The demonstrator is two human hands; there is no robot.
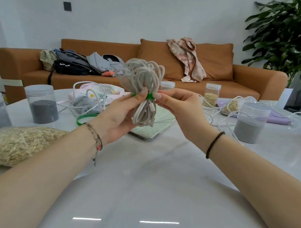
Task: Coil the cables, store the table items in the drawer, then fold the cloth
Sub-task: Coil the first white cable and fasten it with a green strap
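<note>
Off-white cable bundle (144, 79), coiled, is held up over mid-bench (138, 178), not touching it. Left hand (119, 116) grips the bundle's waist. A thin green elastic band (150, 96) wraps there, and the right hand (176, 107) pinches the band. Likely light, soft and springy, so loops may splay; hold it at the banded waist. Fingers hide how the band closes. No drawer in view.

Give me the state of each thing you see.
cable bundle, coiled, held above the table.
green tie, wrapped round the bundle's middle.
left hand, grips the bundle.
right hand, pinches the tie.
white cable, loose, uncoiled on the table.
dark-filled jar, lid on.
</note>
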